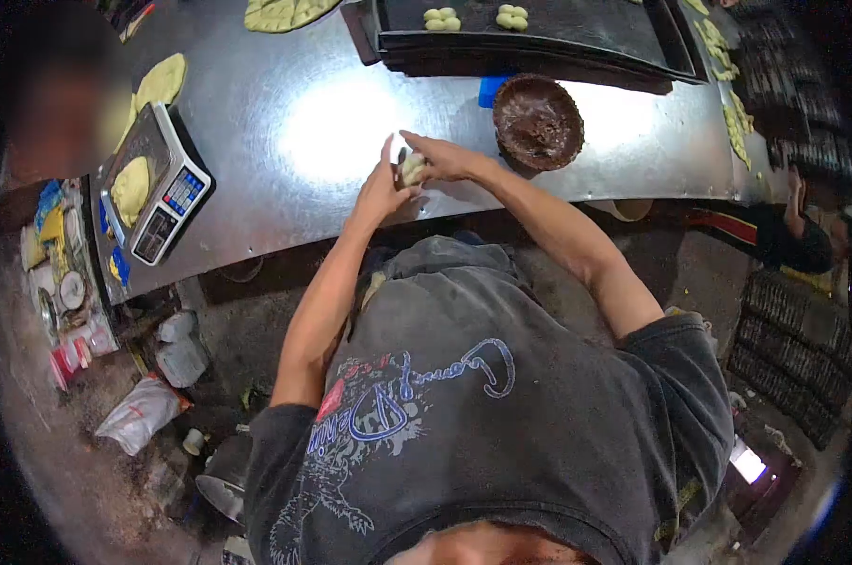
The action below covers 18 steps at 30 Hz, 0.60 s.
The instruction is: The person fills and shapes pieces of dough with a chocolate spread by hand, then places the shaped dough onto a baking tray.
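Observation:
Close to the front edge of the metal table, my left hand (382, 193) and my right hand (448, 160) meet around a small pale dough piece (413, 169). Fingers of both hands curl about the dough, hiding part of it. Right of my right hand stands a round bowl (539, 122) with a dark brown paste smeared inside. Beyond it, a black baking tray (577, 42) carries clusters of small dough balls (512, 17).
A digital scale (167, 202) with a dough lump (131, 190) on its pan stands at the left. Blurred, another person is beside it. A flattened dough sheet (289, 11) lies at the back, and more dough pieces (737, 132) line the right side.

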Available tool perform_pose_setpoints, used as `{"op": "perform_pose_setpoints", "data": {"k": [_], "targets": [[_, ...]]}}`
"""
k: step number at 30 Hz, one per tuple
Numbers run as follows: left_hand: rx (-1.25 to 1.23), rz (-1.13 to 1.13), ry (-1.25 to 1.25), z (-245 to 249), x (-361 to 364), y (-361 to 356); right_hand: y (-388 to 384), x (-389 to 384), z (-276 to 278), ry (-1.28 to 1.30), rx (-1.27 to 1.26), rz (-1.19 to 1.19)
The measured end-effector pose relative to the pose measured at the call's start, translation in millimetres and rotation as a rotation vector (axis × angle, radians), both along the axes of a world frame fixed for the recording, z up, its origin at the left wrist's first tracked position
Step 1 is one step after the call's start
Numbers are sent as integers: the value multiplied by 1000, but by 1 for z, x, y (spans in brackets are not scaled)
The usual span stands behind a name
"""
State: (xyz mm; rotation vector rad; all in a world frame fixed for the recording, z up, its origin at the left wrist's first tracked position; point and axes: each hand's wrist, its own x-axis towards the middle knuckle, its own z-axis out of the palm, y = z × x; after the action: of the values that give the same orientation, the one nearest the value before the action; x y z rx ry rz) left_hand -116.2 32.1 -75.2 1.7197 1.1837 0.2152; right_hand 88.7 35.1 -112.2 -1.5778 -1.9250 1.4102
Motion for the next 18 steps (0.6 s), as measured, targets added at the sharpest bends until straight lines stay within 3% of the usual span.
{"op": "perform_pose_setpoints", "data": {"k": [1,3,6,9,12,16,17,18], "targets": [[184,42,-60,-17,-6,-7,-2,-5,7,-194,68,19],[182,229,-118,-40,-23,-21,-15,-24,15,-440,117,-11],[55,396,-114,-44,-55,-49,-41,-51,-8,-432,381,-27],[-72,460,-13,-36,-78,-74,-40,-48,-15,-300,298,18],[-35,664,-135,-47,-85,-110,-26,-10,43,385,-491,-33],[-113,884,-201,-58,-83,-147,7,106,109,210,12,-144],[-111,912,-218,-58,-78,-155,27,145,102,317,210,-199],[-109,942,-230,-58,-73,-162,44,182,109,165,318,-301]]}}
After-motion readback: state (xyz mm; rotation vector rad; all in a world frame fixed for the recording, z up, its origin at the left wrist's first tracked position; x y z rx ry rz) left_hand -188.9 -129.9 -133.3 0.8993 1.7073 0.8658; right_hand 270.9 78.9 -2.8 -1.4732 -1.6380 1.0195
